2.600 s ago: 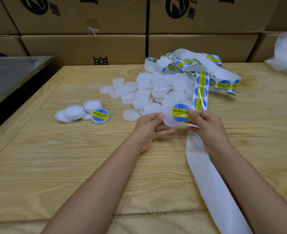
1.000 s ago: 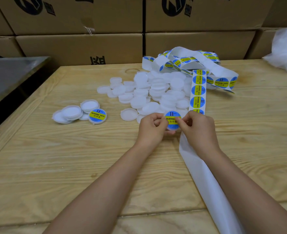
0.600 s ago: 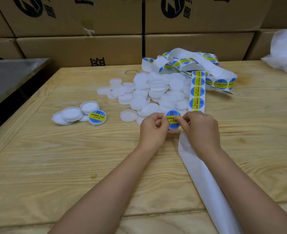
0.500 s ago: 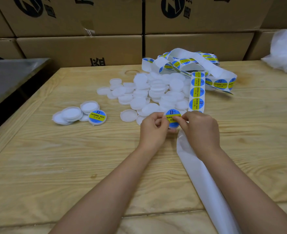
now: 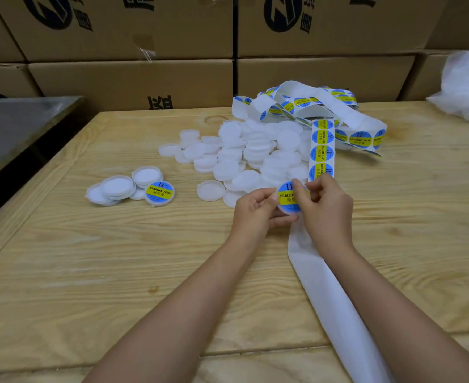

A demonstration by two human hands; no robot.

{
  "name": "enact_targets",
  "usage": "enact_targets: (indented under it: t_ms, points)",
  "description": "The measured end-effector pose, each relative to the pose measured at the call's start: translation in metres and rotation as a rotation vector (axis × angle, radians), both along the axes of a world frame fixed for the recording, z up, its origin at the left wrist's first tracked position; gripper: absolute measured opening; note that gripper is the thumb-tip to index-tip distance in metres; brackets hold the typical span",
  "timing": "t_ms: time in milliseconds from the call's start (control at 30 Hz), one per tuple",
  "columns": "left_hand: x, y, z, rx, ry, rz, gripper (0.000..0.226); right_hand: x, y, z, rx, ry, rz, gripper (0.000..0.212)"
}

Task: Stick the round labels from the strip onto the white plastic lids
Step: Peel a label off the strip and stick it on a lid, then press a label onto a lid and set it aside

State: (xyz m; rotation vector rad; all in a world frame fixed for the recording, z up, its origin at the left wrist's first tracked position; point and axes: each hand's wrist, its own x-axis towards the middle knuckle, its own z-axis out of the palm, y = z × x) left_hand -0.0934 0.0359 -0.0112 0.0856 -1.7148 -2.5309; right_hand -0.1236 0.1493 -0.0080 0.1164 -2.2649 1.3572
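Both hands meet just in front of the heap of white lids (image 5: 251,157), out in the middle of the wooden table (image 5: 89,272). The left hand (image 5: 255,210) grips one lid (image 5: 288,210) by its left edge, fingers curled beneath it. The right hand (image 5: 328,208) pinches the same lid from the other side, its thumb lying across the right half of the round label (image 5: 286,197) and its other fingers curled in behind. The lid is tipped face-up towards the person. The label's yellow band runs left to right with a slight rise to the right, so its print reads upright. The label strip (image 5: 321,150) comes out from behind the right hand's fingers. Its long axis runs straight away from the person to a loose tangle by the cardboard boxes (image 5: 131,78), and its labels are turned sideways. The bare backing (image 5: 335,305) trails back under the right wrist towards the near edge, slanting right. Off to the left lies a labelled lid (image 5: 160,193), touching a few plain ones (image 5: 117,187).
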Motion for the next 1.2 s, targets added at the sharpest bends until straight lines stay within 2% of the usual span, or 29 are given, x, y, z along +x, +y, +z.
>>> enact_targets:
  t_ms: [133, 267, 467, 633, 733, 1000, 1100, 1200]
  points:
    - [0.0, 0.0, 0.0, -0.044, 0.009, 0.008, 0.02, -0.001, -0.001, 0.0, -0.016, -0.093, 0.008, 0.039]
    - [0.001, -0.001, 0.0, -0.05, 0.046, 0.027, 0.024, 0.001, -0.003, 0.0, -0.075, -0.172, 0.13, 0.04]
    - [-0.003, -0.009, 0.0, 0.076, -0.023, 0.064, 0.022, 0.004, -0.001, 0.0, -0.086, -0.162, 0.316, 0.035]
    - [-0.004, -0.013, 0.001, 0.117, -0.058, 0.06, 0.024, 0.001, 0.009, 0.003, -0.151, -0.131, 0.482, 0.019]
    - [-0.004, -0.012, 0.001, 0.04, -0.033, 0.062, 0.023, -0.001, 0.011, 0.001, -0.2, -0.132, 0.42, 0.013]
    - [-0.003, -0.007, -0.001, -0.168, 0.051, 0.071, 0.023, -0.005, 0.006, -0.004, -0.277, -0.131, 0.162, 0.04]
    - [-0.003, -0.004, -0.002, -0.174, 0.052, 0.039, 0.022, -0.007, 0.005, -0.005, -0.2, -0.104, 0.069, 0.046]
    - [-0.003, -0.004, -0.003, -0.198, 0.059, 0.037, 0.021, -0.009, 0.008, -0.007, -0.139, -0.121, 0.084, 0.049]
